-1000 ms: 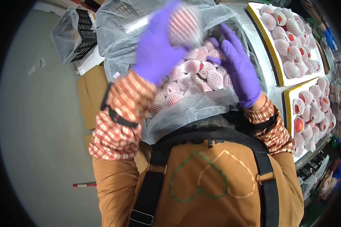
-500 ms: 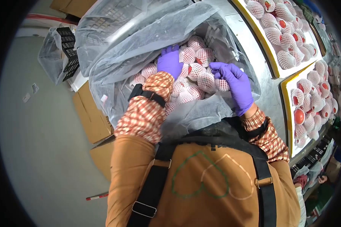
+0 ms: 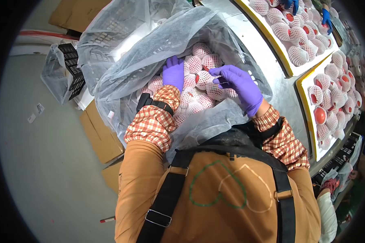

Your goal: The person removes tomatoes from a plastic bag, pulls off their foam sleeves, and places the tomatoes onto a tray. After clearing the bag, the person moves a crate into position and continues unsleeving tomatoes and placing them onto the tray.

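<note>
Red round fruits in white foam nets (image 3: 192,64) fill a crate lined with a translucent plastic sheet (image 3: 129,67) in front of me. My left hand (image 3: 173,75), in a purple glove, lies on the fruits at the left with its fingers stretched out. Over the right side of the pile is my right hand (image 3: 237,84), also purple-gloved, its fingers bent and pointing left. A thin dark line shows between its thumb and fingers; I cannot tell what it is. The near flap of the sheet (image 3: 215,117) hangs over the crate's front edge.
Two white foam trays with yellow edges (image 3: 293,72) (image 3: 308,121) hold more netted fruits at the right. Blue-gloved hands (image 3: 327,21) of another person are at the far tray. Cardboard boxes (image 3: 101,129) and a black lined crate (image 3: 71,69) stand at the left.
My right hand has shifted left and its fingers have drawn nearer the middle of the pile. My left hand stays on the fruits. Another person's blue-gloved hands have appeared at the far tray.
</note>
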Motion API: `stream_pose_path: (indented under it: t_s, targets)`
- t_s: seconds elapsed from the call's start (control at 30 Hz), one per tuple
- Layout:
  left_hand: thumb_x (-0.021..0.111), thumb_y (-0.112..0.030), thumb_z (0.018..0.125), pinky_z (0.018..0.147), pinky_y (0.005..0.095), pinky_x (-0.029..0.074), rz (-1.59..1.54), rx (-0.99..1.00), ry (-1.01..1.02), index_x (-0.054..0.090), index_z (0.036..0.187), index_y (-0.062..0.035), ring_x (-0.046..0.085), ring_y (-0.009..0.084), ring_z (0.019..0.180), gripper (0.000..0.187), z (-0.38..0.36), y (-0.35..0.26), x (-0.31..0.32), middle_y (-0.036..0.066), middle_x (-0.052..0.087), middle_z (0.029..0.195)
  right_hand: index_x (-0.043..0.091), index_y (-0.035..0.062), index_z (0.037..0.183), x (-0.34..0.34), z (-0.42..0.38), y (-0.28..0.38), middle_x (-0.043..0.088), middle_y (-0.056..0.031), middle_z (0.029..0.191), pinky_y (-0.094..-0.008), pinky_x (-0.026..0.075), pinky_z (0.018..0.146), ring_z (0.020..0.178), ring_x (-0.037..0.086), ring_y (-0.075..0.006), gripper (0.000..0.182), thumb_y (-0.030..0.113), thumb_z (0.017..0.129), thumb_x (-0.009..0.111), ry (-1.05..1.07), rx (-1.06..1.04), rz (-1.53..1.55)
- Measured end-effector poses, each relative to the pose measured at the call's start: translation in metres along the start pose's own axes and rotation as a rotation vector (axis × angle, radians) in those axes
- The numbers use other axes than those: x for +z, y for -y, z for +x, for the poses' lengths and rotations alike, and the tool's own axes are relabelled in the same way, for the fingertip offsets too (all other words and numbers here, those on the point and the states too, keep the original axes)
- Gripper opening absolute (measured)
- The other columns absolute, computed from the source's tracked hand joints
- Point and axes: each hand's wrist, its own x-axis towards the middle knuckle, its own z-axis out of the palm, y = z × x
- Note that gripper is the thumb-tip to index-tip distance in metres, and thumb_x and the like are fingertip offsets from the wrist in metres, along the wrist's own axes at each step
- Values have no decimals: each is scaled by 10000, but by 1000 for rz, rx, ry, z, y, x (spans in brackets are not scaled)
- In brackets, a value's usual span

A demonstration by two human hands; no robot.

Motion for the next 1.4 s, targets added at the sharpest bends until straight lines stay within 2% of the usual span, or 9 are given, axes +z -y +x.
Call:
stream_pose_path:
  t_s: [0.3,0.5,0.77,0.83,0.9,1.03,1.17,1.3,1.4]
  targets:
    - [769,-230,658,966,408,426,-394,23,-28,492,1215,-45,510,333,1141,649,-14,19,-59,153,537,1229,591,71,1178,-11,6,-14,610,-28,1130,-268,460,844,981,571,-125,321,287,960,501,88,1,-123]
    - [825,-208,633,980,376,433,-1162,-6,-227,437,1289,-32,535,294,1147,783,-61,9,-137,170,536,1223,481,73,1309,11,-1,-1,564,-49,1204,-307,466,868,1116,526,-156,464,359,946,526,21,7,-10]
    - [781,-141,712,1059,384,358,-1149,-28,-178,213,1443,17,427,321,1275,939,-115,-9,-187,203,385,1395,496,21,1301,68,-7,-3,626,-95,1132,-276,476,896,1018,592,-145,517,285,884,650,166,-229,-249]
    - [758,-157,767,1034,374,383,-1135,-20,-172,139,1450,51,451,305,1247,945,-127,-18,-197,216,359,1404,553,8,1238,70,-5,-11,648,-102,1098,-267,479,885,985,605,-135,405,238,910,614,141,-333,-243]
    - [735,-167,810,997,350,421,-1640,-267,-106,144,1445,58,487,266,1201,896,-132,-29,-204,201,393,1368,585,8,1198,72,-4,-16,655,-90,1093,-268,483,876,979,610,-141,321,191,935,570,109,-386,-285]
    - [721,-141,822,969,317,445,-1655,-409,-129,252,1414,46,518,214,1152,778,-128,-18,-198,169,460,1299,613,16,1154,76,-5,-14,663,-103,1068,-270,495,839,940,629,-154,273,177,942,554,99,-554,-434]
    - [652,-127,865,1016,350,416,-2257,-265,-166,291,1416,11,487,209,1206,674,-143,-11,-207,160,436,1335,594,-22,1181,64,-12,5,652,-84,1095,-266,488,871,986,608,-134,309,176,946,557,87,-671,-735]
    - [478,-480,934,1090,466,312,-2775,-429,-172,231,1452,-3,440,282,1261,747,-141,-16,-211,141,444,1360,602,2,1162,37,-23,20,665,-96,1033,-277,513,775,894,642,-155,348,265,938,559,201,-179,-704]
    - [393,-594,920,1094,523,286,-2946,-473,-116,311,1407,-4,397,308,1294,769,-137,-7,-207,144,419,1391,533,-56,1225,27,-36,23,618,-137,1141,-317,499,898,1024,616,-222,397,248,972,500,408,73,158]
